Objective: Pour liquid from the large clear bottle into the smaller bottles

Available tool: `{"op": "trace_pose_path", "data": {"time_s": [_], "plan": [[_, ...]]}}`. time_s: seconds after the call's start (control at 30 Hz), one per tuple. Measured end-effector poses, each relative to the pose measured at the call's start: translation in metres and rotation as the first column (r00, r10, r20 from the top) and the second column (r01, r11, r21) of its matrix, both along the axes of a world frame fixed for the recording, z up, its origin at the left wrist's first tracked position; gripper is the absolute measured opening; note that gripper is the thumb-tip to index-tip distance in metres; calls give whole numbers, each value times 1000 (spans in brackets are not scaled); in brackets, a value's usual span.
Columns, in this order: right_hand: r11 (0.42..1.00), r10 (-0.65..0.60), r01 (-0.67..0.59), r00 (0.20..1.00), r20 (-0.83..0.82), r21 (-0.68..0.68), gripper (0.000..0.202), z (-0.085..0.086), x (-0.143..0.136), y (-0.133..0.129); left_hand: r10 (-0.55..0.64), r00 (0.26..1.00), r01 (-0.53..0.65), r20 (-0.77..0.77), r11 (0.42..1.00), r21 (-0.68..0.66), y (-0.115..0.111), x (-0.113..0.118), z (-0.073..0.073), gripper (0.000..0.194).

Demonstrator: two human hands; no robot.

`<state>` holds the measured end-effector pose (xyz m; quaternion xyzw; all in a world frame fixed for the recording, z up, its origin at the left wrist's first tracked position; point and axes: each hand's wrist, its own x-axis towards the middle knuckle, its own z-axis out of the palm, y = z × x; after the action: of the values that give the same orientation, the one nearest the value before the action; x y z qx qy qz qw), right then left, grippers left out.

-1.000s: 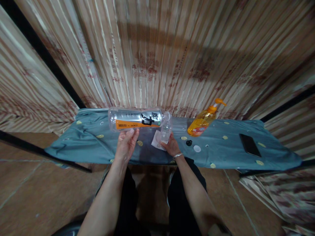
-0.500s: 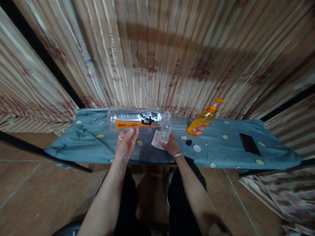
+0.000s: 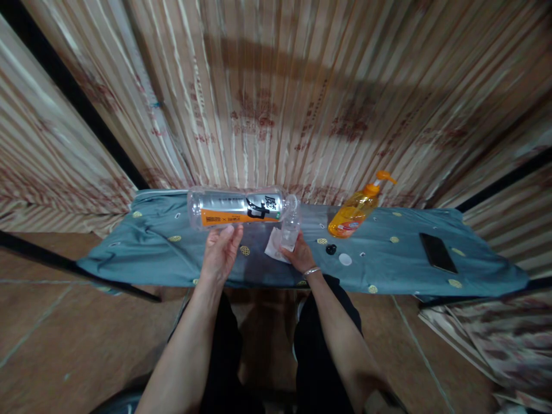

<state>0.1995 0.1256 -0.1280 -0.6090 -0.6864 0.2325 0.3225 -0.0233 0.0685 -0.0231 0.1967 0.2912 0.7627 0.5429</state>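
Observation:
My left hand (image 3: pixel 221 253) is closed on a large clear plastic bottle (image 3: pixel 237 207) with a silver and orange label. The bottle lies level in the air, its mouth pointing right. That mouth is at the top of a small clear bottle (image 3: pixel 290 227), which my right hand (image 3: pixel 299 254) grips in a slightly tilted, upright pose. Whether the two mouths touch, I cannot tell. A white tissue (image 3: pixel 275 246) shows beside the small bottle, at the fingers of my right hand. Any liquid passing between the bottles is not visible.
A blue-green cloth with yellow prints covers the narrow table (image 3: pixel 146 247). To the right stand an orange pump bottle (image 3: pixel 351 215), a small black cap (image 3: pixel 330 249), a white round lid (image 3: pixel 345 259) and a dark phone (image 3: pixel 437 253). A pleated curtain (image 3: pixel 276 103) hangs behind.
The large bottle has shifted very slightly left. Both hands keep their hold, and everything else stays in place.

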Motion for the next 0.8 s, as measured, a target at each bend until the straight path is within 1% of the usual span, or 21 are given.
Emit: {"op": "trace_pose_path", "data": {"time_s": [0.3, 0.4, 0.63, 0.8], "plan": [[1000, -16, 15, 999, 28, 27, 84, -8, 0, 3, 0, 1000, 0, -8, 1000, 12, 0, 1, -1, 41], [999, -11, 10, 1000, 29, 32, 84, -7, 0, 3, -2, 1000, 3, -15, 1000, 17, 0, 1, 0, 41], [998, -5, 5, 1000, 4, 63, 85, -4, 0, 1, 9, 999, -9, -32, 1000, -20, 0, 0, 1, 34], [999, 3, -3, 1000, -5, 46, 84, -4, 1, 1, -4, 999, 3, -54, 1000, -19, 0, -2, -1, 34]]}}
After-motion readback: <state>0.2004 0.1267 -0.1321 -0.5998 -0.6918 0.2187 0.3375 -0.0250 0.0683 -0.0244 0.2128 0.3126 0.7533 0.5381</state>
